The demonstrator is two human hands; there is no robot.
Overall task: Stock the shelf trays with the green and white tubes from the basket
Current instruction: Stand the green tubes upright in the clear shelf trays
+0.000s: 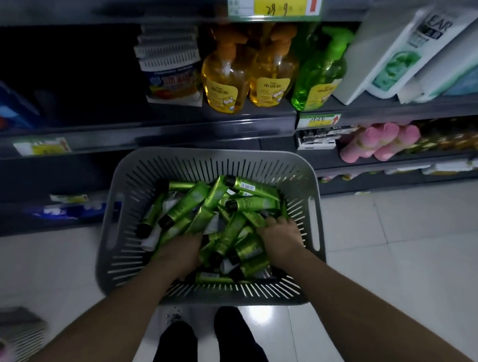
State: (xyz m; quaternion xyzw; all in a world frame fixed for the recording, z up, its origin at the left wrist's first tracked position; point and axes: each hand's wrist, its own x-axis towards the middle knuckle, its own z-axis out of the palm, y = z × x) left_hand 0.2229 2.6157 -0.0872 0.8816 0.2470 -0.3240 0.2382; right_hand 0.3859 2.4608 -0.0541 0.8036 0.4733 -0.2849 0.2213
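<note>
A grey basket sat on the white floor right in front of the shelf, w/ lots of green tubes piled inside, plus a few white bits showing under them. The L hand was dug into the pile at approx 7 o'clock in the basket; its fingers were hidden, so can't tell if it held any. The R hand lay on the tubes at approx 4 o'clock, fingers bent down among them; can't tell if it gripped one. Yellow bottles stood at 12 o'clock from the basket, pink bottles at 2 o'clock.
</note>
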